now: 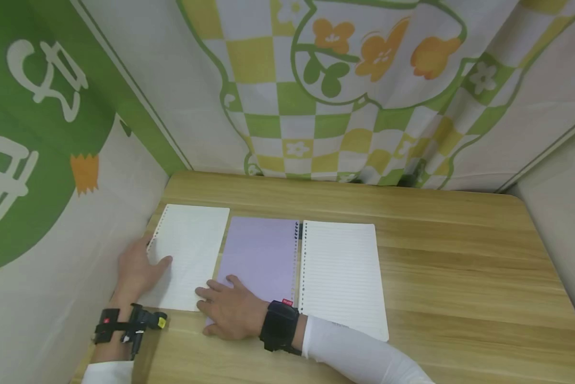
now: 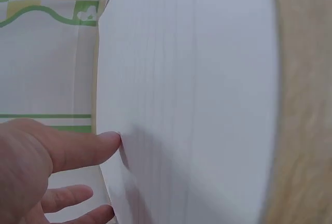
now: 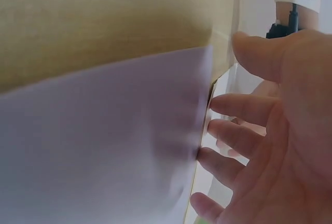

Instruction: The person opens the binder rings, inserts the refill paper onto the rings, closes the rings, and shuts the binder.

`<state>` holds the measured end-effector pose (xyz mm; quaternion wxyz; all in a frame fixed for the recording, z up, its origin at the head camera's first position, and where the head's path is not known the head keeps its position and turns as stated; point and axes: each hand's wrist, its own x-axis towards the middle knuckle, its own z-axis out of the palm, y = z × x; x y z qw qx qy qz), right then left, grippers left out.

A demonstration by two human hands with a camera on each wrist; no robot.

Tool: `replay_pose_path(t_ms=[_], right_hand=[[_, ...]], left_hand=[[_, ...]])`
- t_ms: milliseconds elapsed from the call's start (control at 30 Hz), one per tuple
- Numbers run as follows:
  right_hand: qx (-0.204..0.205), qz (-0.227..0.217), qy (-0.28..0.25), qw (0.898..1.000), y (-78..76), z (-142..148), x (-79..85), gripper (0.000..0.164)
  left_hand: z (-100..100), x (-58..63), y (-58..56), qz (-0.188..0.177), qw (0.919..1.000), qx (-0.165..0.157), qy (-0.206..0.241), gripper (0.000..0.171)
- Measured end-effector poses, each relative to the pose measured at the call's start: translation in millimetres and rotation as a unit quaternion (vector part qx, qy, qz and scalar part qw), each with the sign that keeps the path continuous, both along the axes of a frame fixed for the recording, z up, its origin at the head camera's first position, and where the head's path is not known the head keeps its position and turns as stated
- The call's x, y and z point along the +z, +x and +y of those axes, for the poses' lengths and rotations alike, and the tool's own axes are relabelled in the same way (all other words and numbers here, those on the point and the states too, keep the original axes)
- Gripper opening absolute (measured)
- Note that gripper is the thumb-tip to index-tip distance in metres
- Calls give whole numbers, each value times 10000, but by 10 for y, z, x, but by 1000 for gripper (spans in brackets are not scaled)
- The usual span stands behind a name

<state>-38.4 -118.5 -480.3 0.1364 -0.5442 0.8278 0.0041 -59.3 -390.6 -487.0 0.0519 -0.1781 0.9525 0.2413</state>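
Three notebook-sized sheets lie side by side on the wooden table. At the left edge of the white page [image 1: 191, 229], my left hand [image 1: 138, 266] touches it, the thumb [image 2: 104, 147] resting on the paper and the other fingers at its punched side. My right hand [image 1: 234, 310] lies over the lower left of the purple notebook cover [image 1: 260, 253], fingers spread toward the white page's lower right corner. In the right wrist view, its fingertips [image 3: 207, 156] meet the purple cover's edge. Right of the cover lies a lined page [image 1: 342, 272] with holes along its left side.
The wooden table [image 1: 460, 277] extends to the right of the pages. A patterned curtain [image 1: 287, 106] hangs behind it and a green and white cloth wall [image 1: 52, 176] stands at the left. A small red tag [image 1: 287, 302] sits by the cover's lower right.
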Motion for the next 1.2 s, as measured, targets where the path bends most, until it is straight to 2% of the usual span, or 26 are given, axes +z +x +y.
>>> replay_pose_path(t_ms=[167, 400, 533, 800, 933, 1200], right_hand=[[63, 107, -104, 9999, 32, 20, 12, 56], [14, -79, -58, 10000, 52, 30, 23, 54], [16, -161, -62, 9998, 59, 33, 25, 54], [-24, -188, -128, 9997, 77, 27, 19, 55], [-66, -12, -86, 9999, 113, 5, 12, 57], [-154, 149, -57, 9998, 146, 3, 24, 62]], left_hand=[[-118, 31, -14, 24, 9988, 282, 409, 85], [-271, 1, -19, 212, 9972, 639, 326, 58], [-304, 2, -12, 277, 9955, 830, 360, 53], [-283, 29, 5, 296, 9941, 972, 384, 43], [-265, 46, 1, 263, 9932, 1080, 353, 38], [-270, 73, 8, 296, 9946, 965, 229, 35]])
